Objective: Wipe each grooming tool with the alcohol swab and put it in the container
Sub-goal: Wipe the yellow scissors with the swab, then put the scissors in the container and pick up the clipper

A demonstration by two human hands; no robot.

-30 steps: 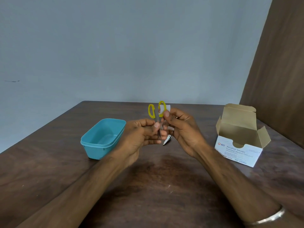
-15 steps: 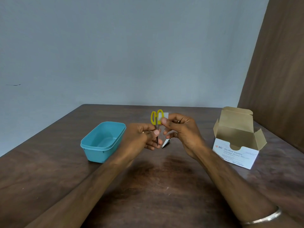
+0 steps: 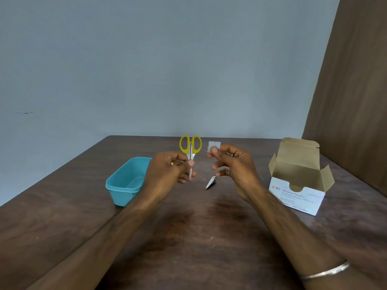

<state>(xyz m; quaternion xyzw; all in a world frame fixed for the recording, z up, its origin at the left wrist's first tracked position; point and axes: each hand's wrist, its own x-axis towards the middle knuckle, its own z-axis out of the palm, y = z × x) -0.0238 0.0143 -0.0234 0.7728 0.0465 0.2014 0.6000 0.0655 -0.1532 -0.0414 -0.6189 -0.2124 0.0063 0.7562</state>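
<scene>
The person's left hand [image 3: 171, 170] holds a small pair of scissors [image 3: 190, 152] upright above the dark wooden bench [image 3: 188, 237], yellow finger loops at the top and the blades pointing down; the grip is clamped on the blades, thumb and curled fingers pinching the metal about halfway along, with the tip poking out just below the fingers. The blades look closed together.

To the right, a little apart from the scissors and not touching them, the right hand [image 3: 234, 168] pinches a small white alcohol swab [image 3: 214, 146] between thumb and forefinger, its grip tight on the lower edge so the square stands up above the fingertips. The other fingers of that hand curl loosely underneath. A thin silver bangle [image 3: 326, 271] circles the right wrist at the near right.

On the bench between and just beyond the two hands lies a metal nail clipper [image 3: 210, 182], angled, untouched by either hand.

At the left stands the teal plastic container [image 3: 123, 186], open-topped, its right end hidden behind the left hand; what I can see of its inside holds nothing. At the far right sits an opened cardboard box of alcohol swabs [image 3: 299, 181], flaps standing up, its white printed front facing the near side
</scene>
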